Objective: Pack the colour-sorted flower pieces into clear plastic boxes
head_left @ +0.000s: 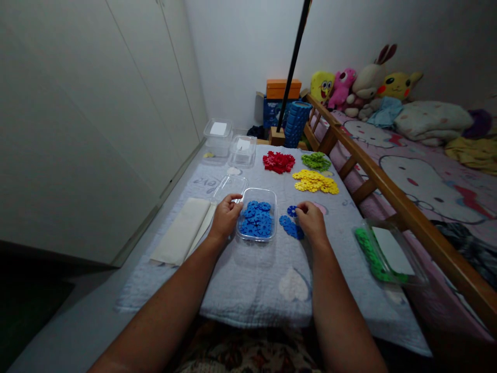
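Observation:
My left hand [226, 216] grips the left rim of a clear plastic box [272, 199] that holds several blue flower-shaped discs [256, 219]. Just right of the box, my right hand [310, 220] rests with its fingers curled over a small pile of loose blue discs [289, 224] on the pale quilt [256, 280]. What the right fingers pinch is hidden. Farther back lie piles of red discs [278, 161], green discs [316, 161] and yellow discs [315, 182].
A clear lid [230, 186] and folded cream cloth [182, 230] lie at the left. Two clear boxes [230, 141] stand at the back. A box with green discs [382, 254] sits at the right by a wooden bed rail [392, 199]. Plush toys line the bed.

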A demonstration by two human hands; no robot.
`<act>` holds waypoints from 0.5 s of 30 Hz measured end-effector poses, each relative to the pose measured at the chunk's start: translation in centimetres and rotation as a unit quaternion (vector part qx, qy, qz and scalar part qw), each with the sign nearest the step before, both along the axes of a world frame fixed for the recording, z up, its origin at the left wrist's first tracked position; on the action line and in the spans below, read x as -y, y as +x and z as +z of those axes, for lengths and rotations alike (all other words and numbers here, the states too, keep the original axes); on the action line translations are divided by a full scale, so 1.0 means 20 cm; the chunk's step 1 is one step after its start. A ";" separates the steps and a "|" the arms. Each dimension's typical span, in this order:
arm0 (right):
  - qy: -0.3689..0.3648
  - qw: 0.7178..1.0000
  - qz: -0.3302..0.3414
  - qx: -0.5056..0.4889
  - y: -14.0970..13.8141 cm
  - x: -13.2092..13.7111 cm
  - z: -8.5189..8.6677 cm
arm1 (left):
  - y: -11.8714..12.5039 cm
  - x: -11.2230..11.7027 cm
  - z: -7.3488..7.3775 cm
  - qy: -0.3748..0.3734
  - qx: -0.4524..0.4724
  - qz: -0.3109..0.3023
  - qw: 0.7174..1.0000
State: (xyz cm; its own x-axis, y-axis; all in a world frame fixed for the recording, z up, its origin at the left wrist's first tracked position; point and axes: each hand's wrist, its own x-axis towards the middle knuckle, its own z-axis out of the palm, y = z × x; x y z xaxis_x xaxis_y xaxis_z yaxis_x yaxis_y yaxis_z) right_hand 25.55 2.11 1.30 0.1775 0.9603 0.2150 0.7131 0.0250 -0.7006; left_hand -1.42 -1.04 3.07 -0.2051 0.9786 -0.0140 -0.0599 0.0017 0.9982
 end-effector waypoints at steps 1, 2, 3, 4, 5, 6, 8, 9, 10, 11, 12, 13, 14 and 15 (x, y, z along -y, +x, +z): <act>0.006 0.998 -0.005 -0.055 0.00 0.00 0.01 | 0.00 0.00 0.00 -0.001 0.000 -0.001 1.000; 0.014 0.993 -0.015 -0.113 -0.01 -0.01 0.03 | 0.00 0.00 0.00 -0.001 -0.002 -0.001 1.000; 0.027 0.985 -0.023 -0.169 -0.02 -0.01 0.04 | 0.00 0.00 -0.01 -0.001 -0.004 0.000 1.000; 0.047 0.975 -0.023 -0.217 -0.04 0.00 0.06 | 0.00 0.00 -0.01 -0.001 -0.007 0.000 1.000; 0.071 0.965 -0.019 -0.253 -0.06 0.00 0.08 | 0.00 -0.01 -0.02 -0.001 -0.010 0.000 1.000; 0.097 0.956 -0.010 -0.275 -0.08 0.01 0.09 | -0.01 -0.01 -0.02 -0.001 -0.012 0.000 1.000; 0.140 0.949 0.018 -0.281 -0.13 0.04 0.12 | -0.01 -0.01 -0.03 0.001 -0.015 -0.001 1.000; 0.153 0.950 0.035 -0.270 -0.16 0.06 0.14 | -0.01 -0.01 -0.03 0.002 -0.014 -0.002 1.000; 0.158 0.952 0.056 -0.255 -0.20 0.08 0.15 | -0.01 -0.01 -0.03 0.003 -0.013 -0.003 1.000; 0.158 0.955 0.078 -0.239 -0.23 0.11 0.16 | -0.01 -0.01 -0.03 0.003 -0.012 -0.003 1.000; 0.155 0.958 0.099 -0.222 -0.26 0.13 0.17 | -0.01 -0.01 -0.03 0.003 -0.010 -0.003 1.000; 0.151 0.960 0.120 -0.204 -0.28 0.14 0.18 | 0.00 -0.01 -0.03 0.002 -0.007 -0.004 1.000; 0.147 0.961 0.140 -0.186 -0.31 0.16 0.18 | 0.00 -0.01 -0.03 0.002 -0.005 -0.003 1.000; 0.145 0.963 0.157 -0.166 -0.33 0.17 0.19 | 0.00 -0.01 -0.03 0.002 -0.004 -0.003 1.000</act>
